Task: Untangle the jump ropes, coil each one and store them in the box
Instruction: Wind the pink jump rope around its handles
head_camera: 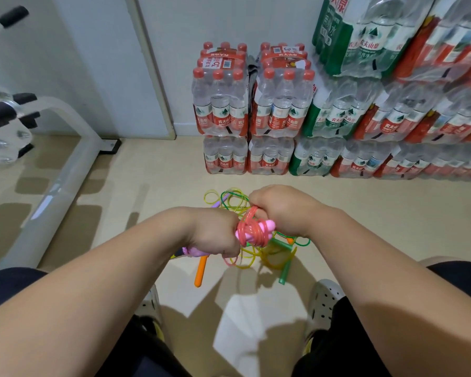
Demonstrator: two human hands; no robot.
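My left hand point(215, 232) grips the pink handles point(245, 234) of a jump rope, held above the floor. Red-pink cord point(252, 227) is wound in several turns round those handles. My right hand point(280, 208) pinches a loop of that cord just above the bundle. Below and behind my hands, a tangle of yellow and green ropes point(229, 200) lies on the floor, with an orange handle point(201, 270) and a green handle point(286, 270) sticking out toward me. No box is in view.
Shrink-wrapped packs of water bottles point(272, 104) are stacked against the wall ahead and to the right. A white exercise machine frame point(63, 170) stands at the left. My grey clogs point(324, 297) rest on the beige floor either side of the ropes.
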